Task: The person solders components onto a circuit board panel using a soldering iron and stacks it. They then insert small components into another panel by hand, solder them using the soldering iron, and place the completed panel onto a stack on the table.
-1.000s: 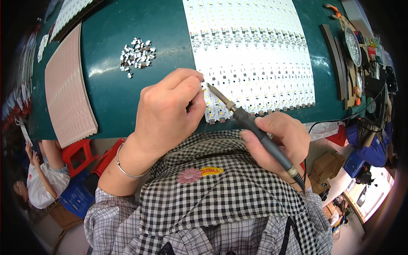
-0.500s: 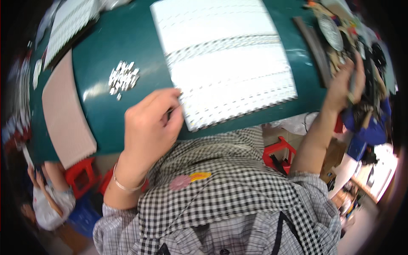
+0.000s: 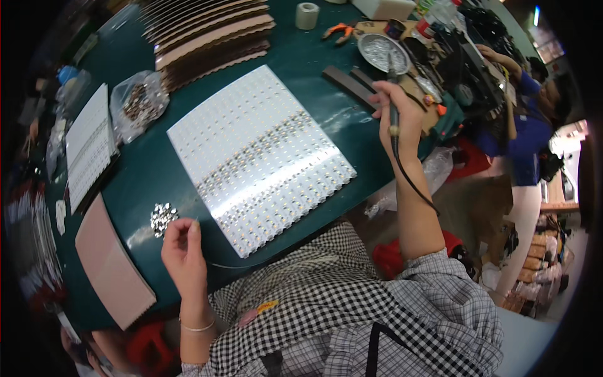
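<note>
My right hand [image 3: 402, 119] is closed around a soldering iron [image 3: 394, 113], whose tip reaches over a round metal dish [image 3: 377, 53] and whose black cord trails along my forearm. My left hand [image 3: 184, 248] is pinched beside a small heap of silvery metal pieces [image 3: 164, 219]. A thin pale wire [image 3: 276, 264] runs from this hand across my lap; its end at the fingertips is too fine to make out. Between my hands lies a white panel of LED strips [image 3: 257, 163], with rows of small yellowish chips and a scalloped edge. Neither hand touches the panel.
Stacked brown boards [image 3: 207, 38] stand at the back. A plastic bag of metal parts [image 3: 139, 103], another white panel [image 3: 90, 147] and a pinkish board [image 3: 113, 264] are on the left. A tape roll [image 3: 307, 16], orange-handled pliers [image 3: 339, 32] and dark bars [image 3: 349, 85] sit at the back right.
My left hand has come away from the panel's edge, down beside the metal heap. My right hand now shows the soldering iron clearly at the dish. The whole view has turned and shifted.
</note>
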`<act>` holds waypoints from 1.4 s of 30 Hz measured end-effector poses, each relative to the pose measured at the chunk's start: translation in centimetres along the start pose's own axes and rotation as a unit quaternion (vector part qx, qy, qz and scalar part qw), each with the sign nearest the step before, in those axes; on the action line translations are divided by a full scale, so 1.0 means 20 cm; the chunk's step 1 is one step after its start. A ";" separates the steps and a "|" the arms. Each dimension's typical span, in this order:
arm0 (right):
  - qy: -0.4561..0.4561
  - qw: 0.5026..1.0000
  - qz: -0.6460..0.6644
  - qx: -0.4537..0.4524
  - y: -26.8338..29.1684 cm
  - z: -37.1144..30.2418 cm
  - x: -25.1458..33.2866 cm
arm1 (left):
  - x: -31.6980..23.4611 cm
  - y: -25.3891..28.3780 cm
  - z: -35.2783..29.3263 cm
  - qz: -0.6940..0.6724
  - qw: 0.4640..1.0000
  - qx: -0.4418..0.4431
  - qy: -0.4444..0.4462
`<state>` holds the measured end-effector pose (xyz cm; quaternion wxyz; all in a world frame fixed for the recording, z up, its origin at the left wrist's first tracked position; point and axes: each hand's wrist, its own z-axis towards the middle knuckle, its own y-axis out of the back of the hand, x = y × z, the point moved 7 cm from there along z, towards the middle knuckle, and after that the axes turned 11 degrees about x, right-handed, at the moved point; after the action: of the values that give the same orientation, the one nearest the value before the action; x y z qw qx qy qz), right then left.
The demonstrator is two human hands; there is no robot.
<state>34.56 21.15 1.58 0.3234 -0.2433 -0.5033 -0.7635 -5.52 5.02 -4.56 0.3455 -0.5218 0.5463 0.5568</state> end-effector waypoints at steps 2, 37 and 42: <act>0.095 0.994 -0.053 0.026 -0.10 -0.05 0.11 | 0.01 -0.04 0.04 0.043 0.999 -0.012 -0.023; 0.063 0.967 0.228 0.095 -0.22 -0.33 0.19 | -0.20 0.06 0.05 -0.022 0.982 -0.064 -0.176; 0.089 0.945 0.285 0.135 -0.27 -0.37 0.03 | -0.19 0.04 0.01 0.006 0.984 -0.066 -0.166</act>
<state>29.82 15.71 -4.21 0.6011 -0.2616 -0.4801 -0.5830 -5.57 5.83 -0.77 0.3930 -0.4406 0.4467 0.6722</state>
